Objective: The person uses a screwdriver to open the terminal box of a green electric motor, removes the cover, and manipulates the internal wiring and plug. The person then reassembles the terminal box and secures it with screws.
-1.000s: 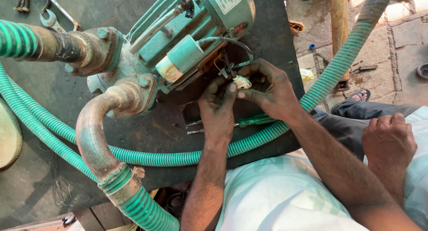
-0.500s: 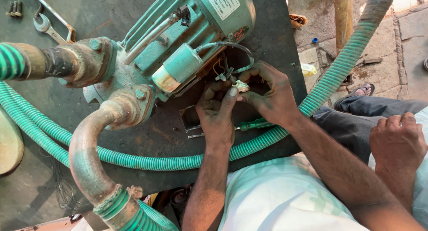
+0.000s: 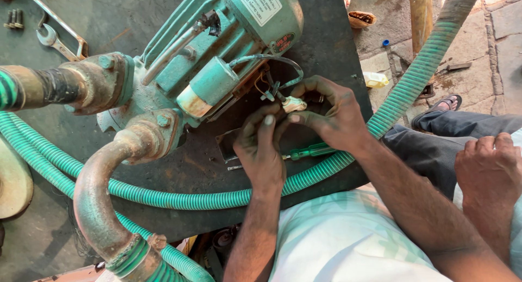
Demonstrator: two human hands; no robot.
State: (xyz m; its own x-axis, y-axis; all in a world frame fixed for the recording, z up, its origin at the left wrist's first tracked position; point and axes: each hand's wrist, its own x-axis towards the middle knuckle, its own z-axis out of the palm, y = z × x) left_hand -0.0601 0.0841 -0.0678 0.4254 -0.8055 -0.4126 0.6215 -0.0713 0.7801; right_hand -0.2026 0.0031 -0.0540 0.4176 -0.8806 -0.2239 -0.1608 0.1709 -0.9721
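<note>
White connector [image 3: 294, 103], pinched by left hand [image 3: 262, 151], right hand [image 3: 331, 119], one pump [image 3: 206, 70]

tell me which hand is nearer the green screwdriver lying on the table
Left. The left hand lies right beside the green screwdriver, covering its tip end. The right hand is just above it, pinching a small white connector.

Pump motor [image 3: 217, 59] and hose [image 3: 391, 108] crowding hands, seemingly.
</note>
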